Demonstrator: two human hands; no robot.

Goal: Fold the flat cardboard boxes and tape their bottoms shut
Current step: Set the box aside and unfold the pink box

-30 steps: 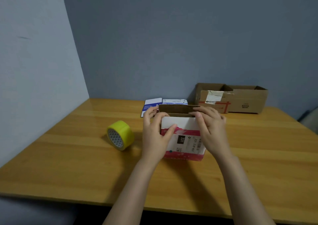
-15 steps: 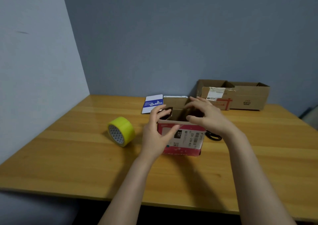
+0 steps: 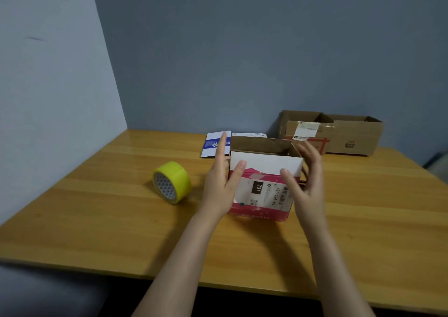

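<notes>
Here, open-topped box (image 3: pixel 264 188) between 2 hands (image 3: pixel 221 186) (image 3: pixel 309 188)

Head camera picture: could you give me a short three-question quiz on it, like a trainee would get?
1. True or false: the yellow tape roll lies to the left of the red-and-white box.
2. That box's upper end is: A open, B taped shut, C under a lid.
3. Which hand is nearer the tape roll?
Key: 1 true; 2 A; 3 the left hand.
</notes>
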